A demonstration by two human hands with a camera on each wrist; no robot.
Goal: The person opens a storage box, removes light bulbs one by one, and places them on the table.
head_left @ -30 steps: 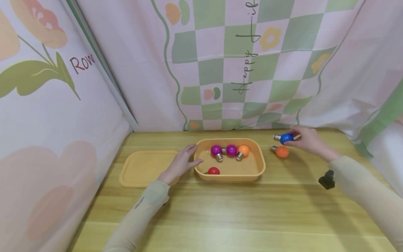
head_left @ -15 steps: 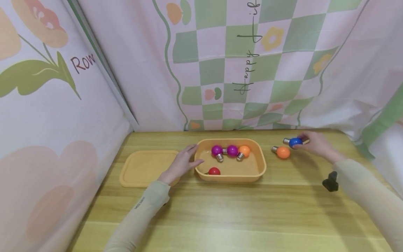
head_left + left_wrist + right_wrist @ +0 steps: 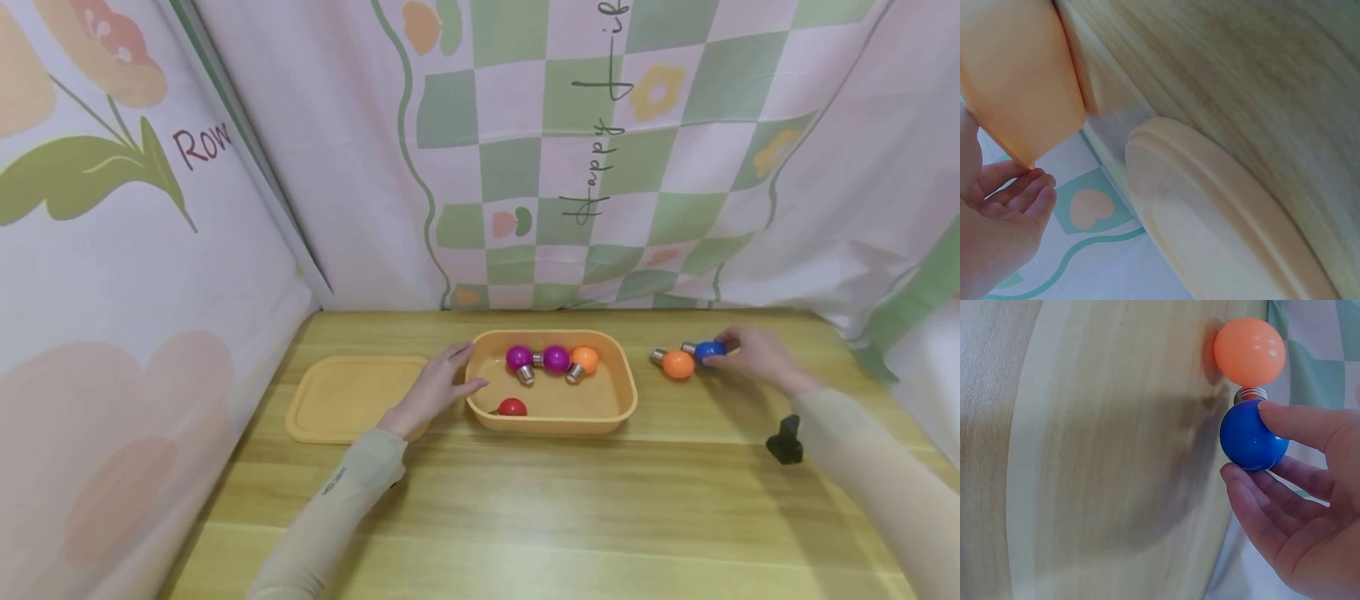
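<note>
My right hand (image 3: 761,358) pinches a blue light bulb (image 3: 1249,436) between thumb and fingers, its metal base pointing left. Just left of it an orange light bulb (image 3: 678,364) lies on the table; in the right wrist view the blue bulb's base overlaps the orange globe. At the left end of a yellow plastic box (image 3: 558,423), my left hand (image 3: 433,390) holds the rim, thumb over the edge and fingers at the far corner. Inside the box are two purple bulbs (image 3: 557,359), an orange bulb (image 3: 584,360) and a red bulb (image 3: 513,407), partly hidden by the front wall.
A yellow lid (image 3: 352,400) lies flat left of the box, partly behind the left forearm. The wooden table (image 3: 525,517) meets a patterned curtain (image 3: 585,167) at the back and another cloth at the left. A black object (image 3: 785,442) is by the right sleeve.
My right hand has carried the blue bulb right and toward me, from behind the orange bulb to beside it. The left hand and the box stay in place.
</note>
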